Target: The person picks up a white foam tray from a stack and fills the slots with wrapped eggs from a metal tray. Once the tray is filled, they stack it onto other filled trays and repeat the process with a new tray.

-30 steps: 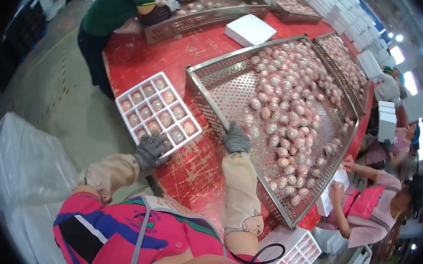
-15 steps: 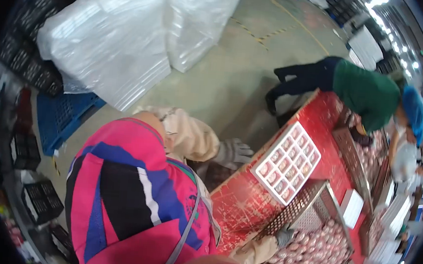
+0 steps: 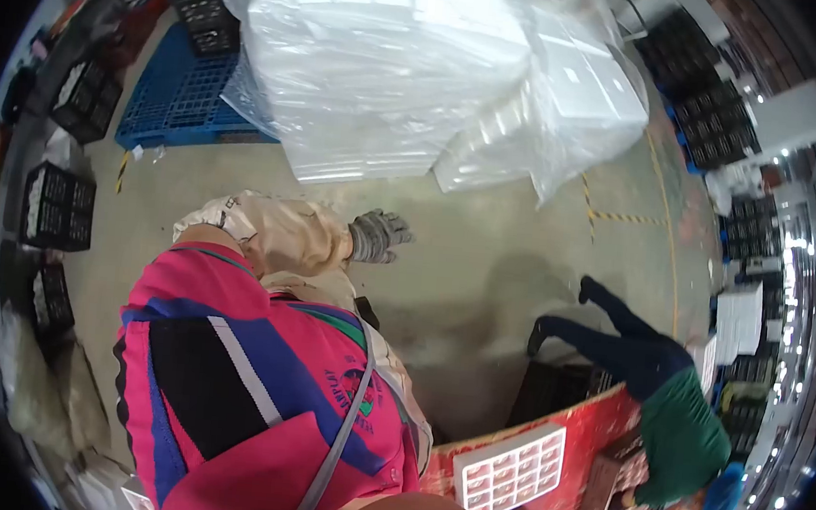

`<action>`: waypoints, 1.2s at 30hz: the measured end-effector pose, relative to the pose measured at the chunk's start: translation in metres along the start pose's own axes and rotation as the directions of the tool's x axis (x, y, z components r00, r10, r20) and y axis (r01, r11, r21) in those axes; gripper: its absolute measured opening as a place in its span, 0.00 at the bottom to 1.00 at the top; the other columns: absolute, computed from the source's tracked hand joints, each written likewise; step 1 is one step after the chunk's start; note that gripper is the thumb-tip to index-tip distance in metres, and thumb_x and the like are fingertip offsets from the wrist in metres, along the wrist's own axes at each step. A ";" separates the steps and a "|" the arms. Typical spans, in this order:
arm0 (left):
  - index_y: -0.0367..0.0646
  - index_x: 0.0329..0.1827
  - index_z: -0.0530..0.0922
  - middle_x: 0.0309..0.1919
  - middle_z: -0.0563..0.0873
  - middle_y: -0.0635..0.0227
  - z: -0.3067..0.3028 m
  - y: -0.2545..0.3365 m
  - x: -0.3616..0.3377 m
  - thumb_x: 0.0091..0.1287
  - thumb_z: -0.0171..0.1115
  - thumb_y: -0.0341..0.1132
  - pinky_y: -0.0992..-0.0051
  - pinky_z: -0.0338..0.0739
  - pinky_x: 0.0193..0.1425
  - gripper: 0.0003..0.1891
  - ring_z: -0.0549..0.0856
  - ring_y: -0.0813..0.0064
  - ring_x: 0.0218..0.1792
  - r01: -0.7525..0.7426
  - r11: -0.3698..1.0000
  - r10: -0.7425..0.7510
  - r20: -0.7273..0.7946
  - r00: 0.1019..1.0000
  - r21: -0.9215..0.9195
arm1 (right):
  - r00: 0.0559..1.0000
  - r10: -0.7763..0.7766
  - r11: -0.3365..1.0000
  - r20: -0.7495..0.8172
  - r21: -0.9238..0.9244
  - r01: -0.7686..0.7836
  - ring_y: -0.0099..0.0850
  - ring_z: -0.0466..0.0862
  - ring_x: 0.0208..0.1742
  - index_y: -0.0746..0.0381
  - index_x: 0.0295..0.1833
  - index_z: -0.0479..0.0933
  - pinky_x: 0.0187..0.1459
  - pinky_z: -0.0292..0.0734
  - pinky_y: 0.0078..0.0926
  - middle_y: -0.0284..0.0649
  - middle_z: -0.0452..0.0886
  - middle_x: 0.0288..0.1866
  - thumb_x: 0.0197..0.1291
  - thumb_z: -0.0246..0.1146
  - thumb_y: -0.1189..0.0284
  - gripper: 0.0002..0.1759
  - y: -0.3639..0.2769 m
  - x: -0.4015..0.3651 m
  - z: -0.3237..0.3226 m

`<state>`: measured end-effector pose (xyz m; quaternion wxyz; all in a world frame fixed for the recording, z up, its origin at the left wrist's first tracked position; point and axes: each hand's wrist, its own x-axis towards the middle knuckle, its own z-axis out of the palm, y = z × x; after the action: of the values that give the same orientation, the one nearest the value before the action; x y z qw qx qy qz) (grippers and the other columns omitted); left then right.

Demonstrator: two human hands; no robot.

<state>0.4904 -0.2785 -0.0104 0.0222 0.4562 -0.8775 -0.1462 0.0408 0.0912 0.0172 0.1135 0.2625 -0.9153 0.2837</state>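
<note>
My left hand (image 3: 379, 236), in a grey knitted glove below a cream sleeve cover, hangs over the bare floor with its fingers spread. Nothing is in it, and it touches nothing. My right hand is out of sight beyond the lower edge. At the bottom right, a white compartment tray (image 3: 509, 469) with pinkish round items in its cells lies on a red worn table (image 3: 595, 433). My pink jacket (image 3: 254, 387) with black and blue panels covers much of the lower left.
Plastic-wrapped white boxes (image 3: 394, 72) stand ahead, beside a blue pallet (image 3: 176, 93). Black crates (image 3: 59, 206) line the left side. A co-worker in a green top (image 3: 687, 426) and blue cap bends over the table at the lower right.
My view has swung away from the table, which now sits lower in the picture. My left hand has moved away from the table's edge. My right hand, earlier at a crate of pinkish items, has left view.
</note>
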 end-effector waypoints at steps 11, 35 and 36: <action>0.51 0.69 0.65 0.70 0.64 0.64 -0.151 -0.192 0.092 0.63 0.57 0.46 0.57 0.62 0.67 0.30 0.63 0.61 0.69 0.091 0.992 -0.046 -0.422 0.906 0.089 | 0.857 -0.492 0.755 0.156 0.566 0.330 0.38 0.78 0.55 0.65 0.57 0.74 0.57 0.72 0.33 0.48 0.78 0.53 0.63 0.60 0.67 0.20 -0.305 -0.005 0.223; 0.45 0.36 0.77 0.53 0.82 0.64 -0.170 -0.263 -0.087 0.54 0.60 0.29 0.59 0.66 0.63 0.06 0.71 0.64 0.67 0.760 0.605 -0.443 -0.692 0.570 0.239 | -0.676 -0.729 -0.449 -0.113 0.824 0.346 0.44 0.76 0.54 0.61 0.44 0.78 0.58 0.69 0.44 0.45 0.78 0.52 0.55 0.61 0.69 0.12 -0.745 -0.108 0.378; 0.45 0.36 0.77 0.53 0.82 0.64 -0.172 -0.262 -0.086 0.54 0.60 0.29 0.59 0.66 0.63 0.06 0.71 0.64 0.67 0.767 0.595 -0.451 -0.690 0.567 0.241 | -0.680 -0.712 -0.498 -0.173 0.808 0.316 0.44 0.77 0.53 0.61 0.46 0.77 0.56 0.71 0.44 0.45 0.79 0.52 0.56 0.61 0.68 0.14 -0.748 -0.114 0.378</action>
<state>0.7782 -0.3909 0.0893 0.1015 0.7503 -0.6081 0.2385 0.5212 -0.6053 0.0129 -0.1560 0.9794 -0.0400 0.1216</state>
